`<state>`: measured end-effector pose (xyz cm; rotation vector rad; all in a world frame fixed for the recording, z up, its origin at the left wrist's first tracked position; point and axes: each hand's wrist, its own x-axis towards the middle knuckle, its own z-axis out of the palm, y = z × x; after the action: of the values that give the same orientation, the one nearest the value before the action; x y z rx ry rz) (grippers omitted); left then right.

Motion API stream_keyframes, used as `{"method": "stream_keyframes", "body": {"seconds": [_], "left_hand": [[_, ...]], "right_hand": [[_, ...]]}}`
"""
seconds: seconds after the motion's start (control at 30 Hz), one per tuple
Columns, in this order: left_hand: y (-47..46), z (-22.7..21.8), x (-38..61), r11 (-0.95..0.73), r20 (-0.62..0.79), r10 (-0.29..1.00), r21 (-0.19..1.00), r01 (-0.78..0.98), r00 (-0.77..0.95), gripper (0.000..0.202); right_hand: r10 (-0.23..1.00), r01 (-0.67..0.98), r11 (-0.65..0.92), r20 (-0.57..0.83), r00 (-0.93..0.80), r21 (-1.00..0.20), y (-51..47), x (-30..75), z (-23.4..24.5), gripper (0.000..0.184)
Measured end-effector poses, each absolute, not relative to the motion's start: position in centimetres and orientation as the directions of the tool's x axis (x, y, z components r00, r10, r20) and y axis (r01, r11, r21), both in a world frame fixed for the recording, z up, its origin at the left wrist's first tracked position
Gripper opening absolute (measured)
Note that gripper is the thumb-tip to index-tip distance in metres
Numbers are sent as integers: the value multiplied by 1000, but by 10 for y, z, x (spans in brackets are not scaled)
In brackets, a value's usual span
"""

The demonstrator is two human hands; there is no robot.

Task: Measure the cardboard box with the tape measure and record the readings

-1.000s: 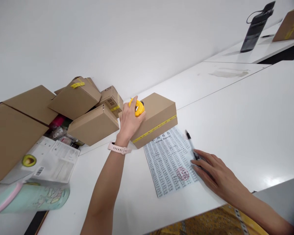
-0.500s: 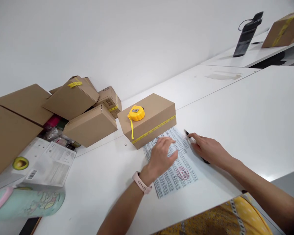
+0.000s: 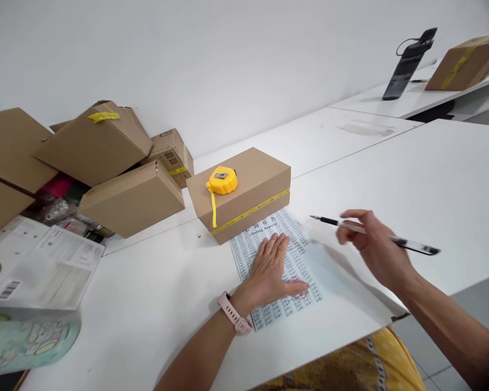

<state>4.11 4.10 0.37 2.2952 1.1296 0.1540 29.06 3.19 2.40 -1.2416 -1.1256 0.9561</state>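
A printed sheet [image 3: 244, 255] headed "Testing Report" lies on the white table, its stamp partly covered by my thumb. My left hand [image 3: 271, 271] rests flat on it, fingers stretched out and thumb spread to the right. To the right of the paper, my right hand [image 3: 375, 241] is closed around a black-and-clear pen [image 3: 415, 245], raised above the table with the dark tip pointing left. Just beyond the sheet's top edge sits a taped cardboard box [image 3: 256, 184]. On that box is a yellow tape measure [image 3: 222, 181] with a short length of blade hanging out.
Several cardboard boxes [image 3: 134, 198] are piled at the left against the wall. A white printed package [image 3: 44, 266] and a mint-green bottle [image 3: 32, 339] lie at the near left. A dark water bottle [image 3: 405, 68] and another taped box [image 3: 464, 62] stand at the far right.
My left hand has come down flat onto the sheet. My right hand has lifted the pen off the table and moved right with it. The view has shifted slightly.
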Motion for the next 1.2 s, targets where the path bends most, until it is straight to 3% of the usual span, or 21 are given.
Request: {"method": "stream_keyframes", "body": {"seconds": [0.1, 0.17, 0.23, 0.37, 0.5, 0.67, 0.87, 1.03, 1.2], "left_hand": [[41, 3, 42, -483, -111, 768, 547, 684, 631, 105], [40, 2, 43, -483, -84, 778, 554, 678, 623, 103], [40, 2, 44, -473, -64, 792, 567, 675, 608, 99], [39, 1, 43, -459, -37, 804, 596, 659, 593, 87], [39, -3, 43, -474, 2, 807, 598, 646, 590, 78], [40, -5, 43, -490, 17, 804, 587, 645, 595, 69], [39, -4, 43, -487, 15, 807, 583, 651, 590, 69], [38, -3, 42, -479, 2, 806, 591, 649, 593, 69], [39, -4, 42, -485, 13, 807, 584, 651, 590, 70]], "right_hand": [[999, -180, -28, -32, 24, -983, 37, 271, 22, 49], [992, -181, -122, -115, -45, -976, 38, 262, 19, 46], [988, -89, -153, -153, -10, -984, 36, 255, 14, 38], [996, 118, -83, -79, 40, -990, 33, 249, 5, 37], [993, 148, -51, -65, -94, -988, 35, 249, 1, 42], [999, 317, 22, 10, -40, -948, 36, 249, -3, 38], [993, 277, 86, 60, -100, -957, 36, 250, -8, 34], [997, 385, 69, 52, -54, -920, 33, 248, -7, 33], [993, 376, 114, 93, -72, -920, 33, 247, -9, 30]]}}
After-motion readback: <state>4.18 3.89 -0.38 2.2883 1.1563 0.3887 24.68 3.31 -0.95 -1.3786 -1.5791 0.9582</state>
